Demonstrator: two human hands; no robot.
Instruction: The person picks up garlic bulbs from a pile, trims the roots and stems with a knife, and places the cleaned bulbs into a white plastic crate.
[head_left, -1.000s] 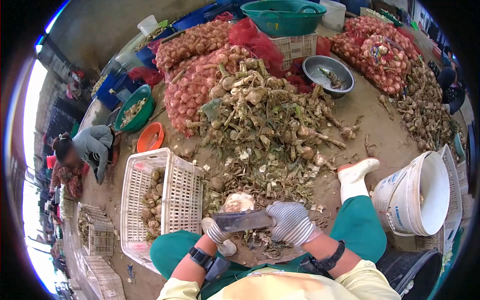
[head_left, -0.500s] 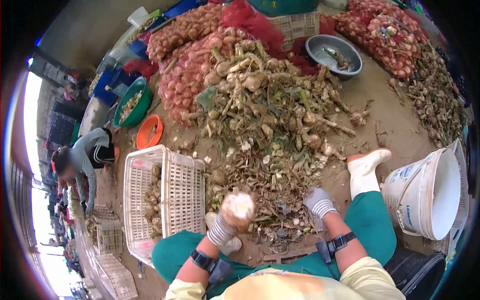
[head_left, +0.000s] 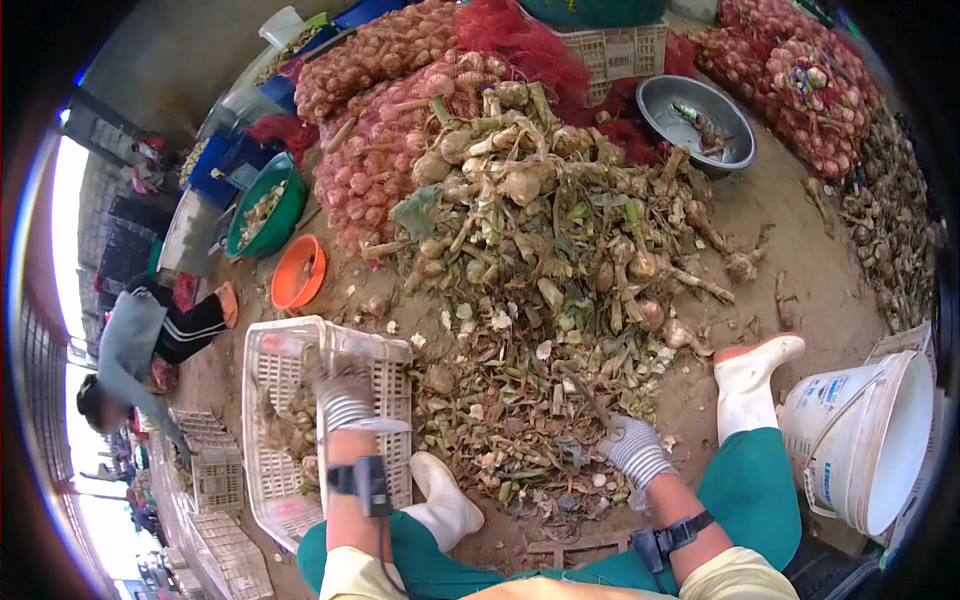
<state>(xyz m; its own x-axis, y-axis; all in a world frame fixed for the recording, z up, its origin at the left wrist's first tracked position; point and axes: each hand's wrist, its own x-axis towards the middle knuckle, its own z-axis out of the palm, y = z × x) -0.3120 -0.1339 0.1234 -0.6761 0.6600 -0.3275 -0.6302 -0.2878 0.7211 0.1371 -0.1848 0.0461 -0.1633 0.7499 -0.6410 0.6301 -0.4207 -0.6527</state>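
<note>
My left hand (head_left: 345, 385), in a dirty grey glove with a striped cuff, is over the white plastic crate (head_left: 265, 365) at my left. Motion blurs its fingers, and I cannot see whether a bulb is in them. Brownish garlic-like bulbs (head_left: 290, 430) lie inside the crate. My right hand (head_left: 632, 447), gloved the same way, is closed low over the trimmings (head_left: 520, 400). From its fingers a thin, brownish, blade-like tool (head_left: 585, 395) points up and left. Beyond it rises a heap of bulbs with stalks (head_left: 540, 180).
Red mesh sacks of bulbs (head_left: 375, 150) flank the heap. A grey metal basin (head_left: 740, 150) stands behind it; an orange bowl (head_left: 298, 272) and green tub (head_left: 265, 210) are left. A white bucket (head_left: 840, 430) lies tilted at my right. Another person (head_left: 135, 330) bends over crates.
My left hand has moved left from in front of me to over the crate; the cut bulb it held no longer shows. My right hand has shifted slightly down. The other person has bent lower.
</note>
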